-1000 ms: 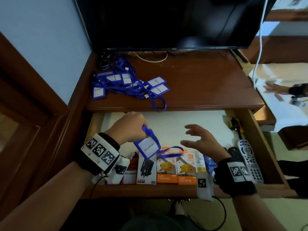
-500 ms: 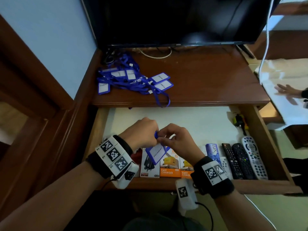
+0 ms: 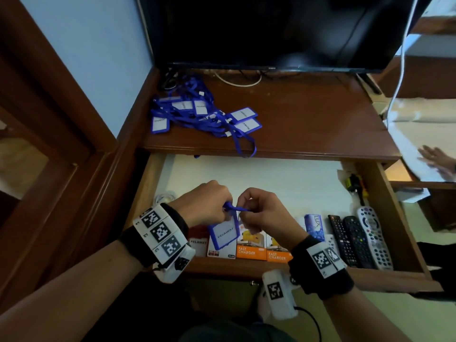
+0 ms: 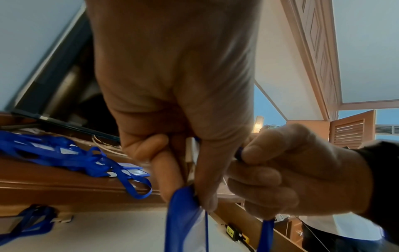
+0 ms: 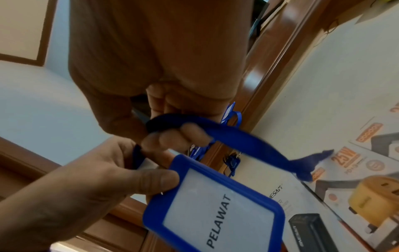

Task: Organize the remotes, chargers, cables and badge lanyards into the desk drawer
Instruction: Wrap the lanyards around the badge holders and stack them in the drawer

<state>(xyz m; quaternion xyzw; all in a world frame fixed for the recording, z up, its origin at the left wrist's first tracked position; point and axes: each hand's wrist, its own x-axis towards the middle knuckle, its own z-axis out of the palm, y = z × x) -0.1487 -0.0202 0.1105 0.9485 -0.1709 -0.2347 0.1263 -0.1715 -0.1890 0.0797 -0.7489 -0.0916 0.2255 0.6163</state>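
Note:
Over the open drawer [image 3: 404, 233] both hands work one blue badge lanyard. My left hand [image 3: 209, 206] pinches the top of its badge holder [image 3: 224, 233] marked PELAWAT, also seen in the right wrist view as badge holder [image 5: 218, 208]. My right hand [image 3: 256, 213] grips the blue strap [image 5: 239, 139], which is wound over its fingers. A heap of further blue lanyards [image 3: 204, 117] lies on the desk top at the back left. Charger boxes [image 3: 251, 245] line the drawer's front, with three remotes [image 3: 360, 238] at their right.
A dark TV [image 3: 271, 30] stands at the back of the desk. A white cable coil [image 3: 164, 196] lies at the drawer's left, a small black and yellow item [image 3: 354, 182] at its far right corner. Another person's hand [image 3: 436, 160] rests on white paper at right.
My right hand came in from the right, open, and took hold of the strap. Both hands now sit close together, with the strap wound over the right fingers.

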